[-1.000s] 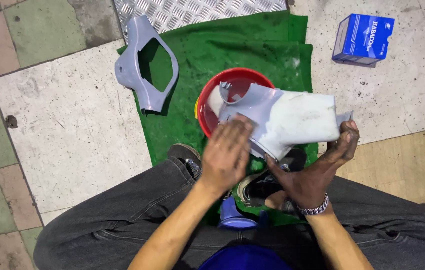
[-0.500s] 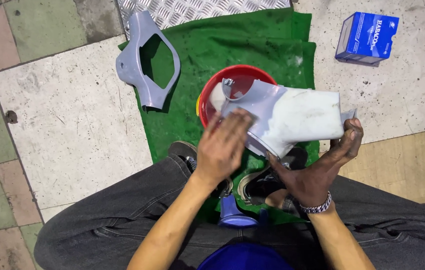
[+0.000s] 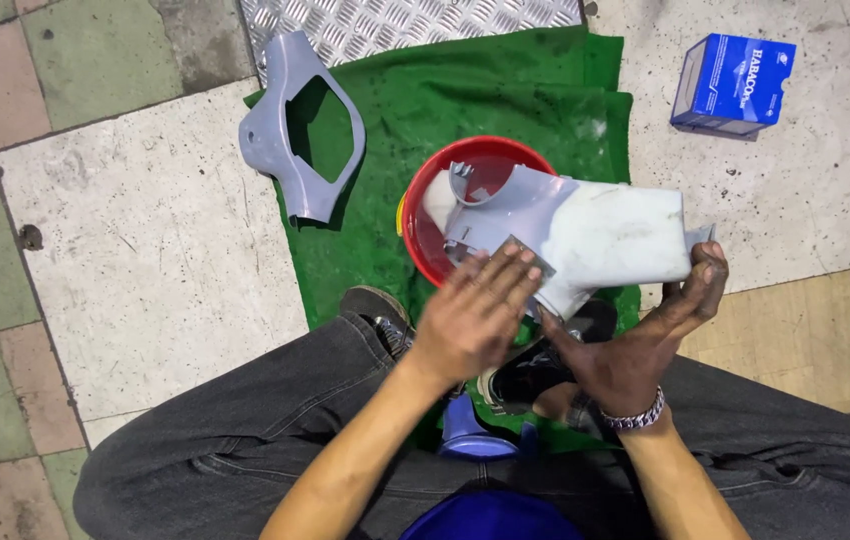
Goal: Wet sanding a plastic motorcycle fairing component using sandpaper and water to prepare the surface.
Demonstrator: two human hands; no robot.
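The plastic body panel (image 3: 585, 235) was pale lavender-grey at its curved end and whiter, smudged with grime, along its broad flat flank; it lay tilted over the red basin (image 3: 425, 215), which stood on the green mat (image 3: 505, 95); the left hand (image 3: 475, 315) pressed flat on its near edge, fingers spread over a small grey sanding sheet (image 3: 530, 262); the right hand (image 3: 640, 345), wearing a metal bracelet (image 3: 633, 415), cupped the panel from beneath, fingers curled round its far corner; a second lavender-grey cover (image 3: 300, 125) with a large opening rested on the mat's left edge, well apart; a blue box (image 3: 735, 85) sat on the tiled floor (image 3: 145, 250).
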